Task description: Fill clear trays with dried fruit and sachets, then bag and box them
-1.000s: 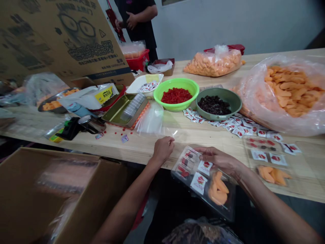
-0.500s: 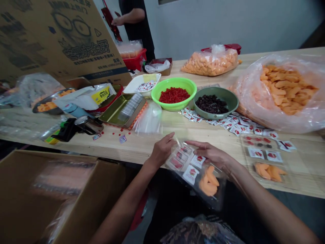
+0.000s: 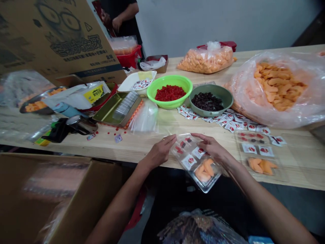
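Swung up to the edge: clear plastic tray (image 3: 196, 159) caught between both hands

And up it had come, riding higher than a moment before, its far corner now over the wooden surface (image 3: 76, 149) and its near end jutting past the edge with nothing beneath it! Left hand (image 3: 158, 153) and right hand (image 3: 212, 147) held it from either side, the fingers (image 3: 172, 138) resting on the rim, barely curled, more a light pinch than a clamp, though how firm was hard to tell. Inside lay orange slices (image 3: 204, 171) and sachets (image 3: 189, 162). The danger was plain: one slip on that slick plastic could tip the overhanging end down, perhaps sliding the slices out of place. A careless right elbow could also clip the second filled tray (image 3: 259, 166) just alongside.
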A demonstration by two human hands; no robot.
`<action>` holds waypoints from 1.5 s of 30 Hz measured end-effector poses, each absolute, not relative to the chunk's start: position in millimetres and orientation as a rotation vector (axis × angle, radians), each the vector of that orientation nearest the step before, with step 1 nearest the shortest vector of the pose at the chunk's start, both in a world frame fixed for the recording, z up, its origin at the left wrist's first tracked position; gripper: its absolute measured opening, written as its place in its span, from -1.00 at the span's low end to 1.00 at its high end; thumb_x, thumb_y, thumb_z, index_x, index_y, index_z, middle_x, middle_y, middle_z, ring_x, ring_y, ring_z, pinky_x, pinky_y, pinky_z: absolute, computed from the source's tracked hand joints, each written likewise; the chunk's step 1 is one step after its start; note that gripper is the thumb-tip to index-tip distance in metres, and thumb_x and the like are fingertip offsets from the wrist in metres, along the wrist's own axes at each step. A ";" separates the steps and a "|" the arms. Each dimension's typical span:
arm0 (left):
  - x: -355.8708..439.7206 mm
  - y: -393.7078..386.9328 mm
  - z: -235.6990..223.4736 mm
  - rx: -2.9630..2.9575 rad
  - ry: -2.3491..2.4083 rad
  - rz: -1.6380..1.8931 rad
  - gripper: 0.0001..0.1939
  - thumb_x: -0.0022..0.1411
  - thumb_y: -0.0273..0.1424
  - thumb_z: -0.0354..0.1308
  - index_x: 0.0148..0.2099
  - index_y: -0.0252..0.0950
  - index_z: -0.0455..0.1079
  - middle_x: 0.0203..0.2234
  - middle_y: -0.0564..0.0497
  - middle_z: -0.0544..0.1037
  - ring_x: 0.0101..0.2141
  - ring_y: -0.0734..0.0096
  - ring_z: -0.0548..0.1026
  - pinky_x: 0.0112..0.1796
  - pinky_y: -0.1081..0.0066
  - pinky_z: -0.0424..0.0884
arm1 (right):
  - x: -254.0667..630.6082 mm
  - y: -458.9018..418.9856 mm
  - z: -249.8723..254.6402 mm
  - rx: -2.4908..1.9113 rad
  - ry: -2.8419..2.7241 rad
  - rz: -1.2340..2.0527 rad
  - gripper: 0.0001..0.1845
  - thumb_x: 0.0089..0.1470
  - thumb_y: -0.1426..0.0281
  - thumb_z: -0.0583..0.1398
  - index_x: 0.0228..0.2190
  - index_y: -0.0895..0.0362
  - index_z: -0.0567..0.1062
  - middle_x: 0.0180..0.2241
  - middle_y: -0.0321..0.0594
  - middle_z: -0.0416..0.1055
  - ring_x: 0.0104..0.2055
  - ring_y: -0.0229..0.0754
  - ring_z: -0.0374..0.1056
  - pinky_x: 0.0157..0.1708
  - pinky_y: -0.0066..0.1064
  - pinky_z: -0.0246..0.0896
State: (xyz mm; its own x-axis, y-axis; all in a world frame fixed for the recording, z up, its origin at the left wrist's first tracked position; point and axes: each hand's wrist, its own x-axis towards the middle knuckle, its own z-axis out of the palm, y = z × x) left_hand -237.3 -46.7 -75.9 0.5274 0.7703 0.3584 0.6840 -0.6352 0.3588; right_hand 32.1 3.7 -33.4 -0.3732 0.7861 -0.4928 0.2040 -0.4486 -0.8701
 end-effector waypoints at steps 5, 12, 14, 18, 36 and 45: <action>-221.7 -51.1 -89.1 2.678 1.282 0.689 -0.07 0.05 -0.84 -0.17 0.48 -0.37 -0.07 0.33 -0.33 0.24 0.40 0.14 0.07 0.28 0.06 0.32 | 28.2 4.4 -36.4 -1.480 -1.269 1.834 -0.22 -0.14 0.45 0.23 0.20 0.16 0.44 -0.46 -0.31 0.45 -0.58 -0.35 0.12 -0.59 -0.52 -0.02; -208.4 -54.7 -99.4 2.686 1.311 0.659 -0.12 0.12 -0.81 -0.14 0.48 -0.44 -0.16 0.37 -0.36 0.16 0.44 0.08 -0.11 0.30 0.05 0.28 | 19.1 1.0 -49.0 -1.508 -1.145 1.789 -0.24 -0.14 0.41 0.21 0.18 0.07 0.44 -0.38 -0.28 0.48 -0.51 -0.28 0.24 -0.56 -0.50 0.12; -203.4 -56.9 -100.3 2.684 1.269 0.665 -0.13 0.15 -0.79 -0.13 0.49 -0.42 -0.20 0.39 -0.35 0.12 0.44 0.07 -0.14 0.31 0.01 0.25 | 15.8 0.5 -57.6 -1.472 -1.122 1.719 -0.19 -0.14 0.39 0.20 0.22 0.10 0.39 -0.42 -0.30 0.45 -0.53 -0.29 0.22 -0.57 -0.51 0.10; -199.1 -59.5 -93.6 2.638 1.108 0.600 -0.17 0.20 -0.70 -0.04 0.48 -0.39 -0.16 0.41 -0.34 0.08 0.43 0.13 -0.08 0.32 0.05 0.22 | 12.2 3.6 -73.2 -1.446 -1.153 1.621 -0.13 -0.13 0.37 0.15 0.28 0.16 0.31 -0.44 -0.30 0.44 -0.56 -0.28 0.19 -0.57 -0.48 0.08; -143.4 -104.2 -82.6 2.206 1.565 0.524 -0.28 0.02 -0.10 0.44 0.14 -0.26 0.29 0.29 -0.31 0.27 0.34 -0.24 0.14 0.30 -0.21 0.10 | -1.6 3.6 -63.7 -1.250 -2.802 0.122 -0.71 0.23 0.46 0.13 -0.02 0.20 0.46 -0.07 0.08 0.35 -0.08 0.09 0.21 -0.11 -0.17 0.12; -144.6 -93.6 -93.0 2.097 1.693 0.720 -0.25 0.16 -0.30 0.35 0.29 -0.30 0.11 0.30 -0.37 0.21 0.28 -0.20 0.24 0.18 -0.16 0.29 | 19.3 -10.5 -62.6 -0.964 -2.714 0.653 -0.68 0.09 0.63 0.13 -0.10 0.24 0.45 -0.11 -0.03 0.38 -0.09 -0.04 0.25 -0.05 -0.29 0.20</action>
State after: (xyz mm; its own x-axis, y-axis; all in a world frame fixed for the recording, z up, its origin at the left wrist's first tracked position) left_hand -144.6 -93.6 -93.0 0.1571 0.9733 0.1671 0.7954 -0.2250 0.5628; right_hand 19.3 -10.5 -62.6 -0.7711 0.6360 0.0292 0.5532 0.6921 -0.4637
